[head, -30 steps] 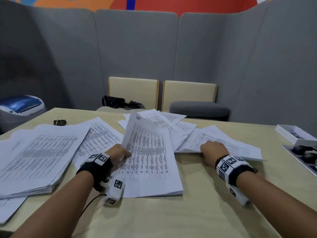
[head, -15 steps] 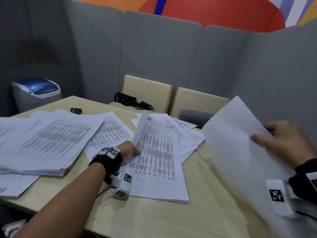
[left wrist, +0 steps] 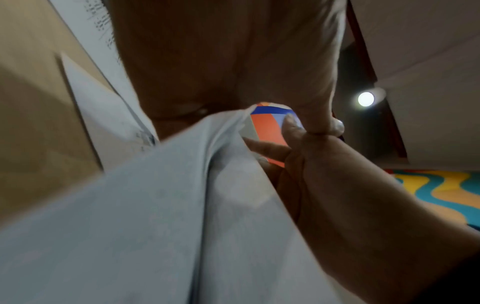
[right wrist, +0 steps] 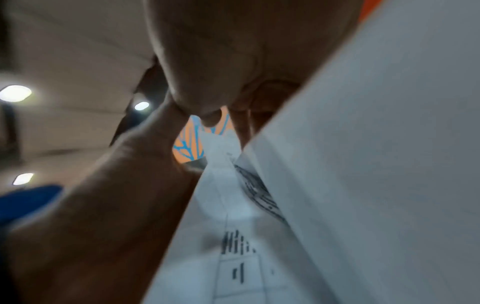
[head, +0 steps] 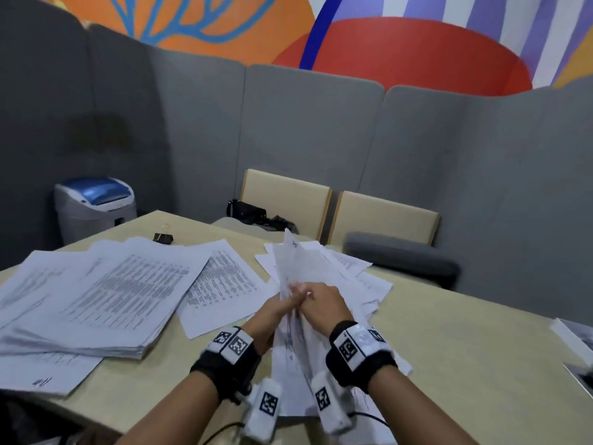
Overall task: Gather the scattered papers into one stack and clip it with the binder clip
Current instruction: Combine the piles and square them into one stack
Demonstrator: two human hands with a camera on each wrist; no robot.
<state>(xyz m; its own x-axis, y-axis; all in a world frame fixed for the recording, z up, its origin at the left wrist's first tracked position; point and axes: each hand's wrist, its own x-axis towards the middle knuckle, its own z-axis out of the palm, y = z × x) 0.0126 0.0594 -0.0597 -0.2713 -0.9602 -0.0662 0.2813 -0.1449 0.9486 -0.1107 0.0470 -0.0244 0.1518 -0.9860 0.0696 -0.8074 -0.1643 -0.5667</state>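
Observation:
Both hands meet at the table's middle around a bundle of printed papers [head: 293, 261] that stands on edge, tilted up off the table [head: 449, 348]. My left hand [head: 282, 305] grips it from the left and my right hand [head: 316, 298] from the right, fingers curled over the sheets. The left wrist view shows the white sheets [left wrist: 155, 205] folded between my two hands. The right wrist view shows printed sheets [right wrist: 363, 164] against my palm. A thick paper stack [head: 96, 293] lies at left, and a single sheet [head: 221, 284] beside it. The black binder clip [head: 163, 237] sits behind the stack.
More loose sheets [head: 362, 277] fan out behind my hands, and one sheet [head: 41, 377] pokes out under the stack. A grey shredder bin [head: 93, 207] stands beyond the far left corner. Two chairs [head: 285, 194] and a black bag [head: 247, 211] stand behind. A white box [head: 574, 338] is at right.
My right hand lifted sheets from the right side and brought them over to the left hand's sheets. Both hands now hold one upright bundle. The view tilted upward.

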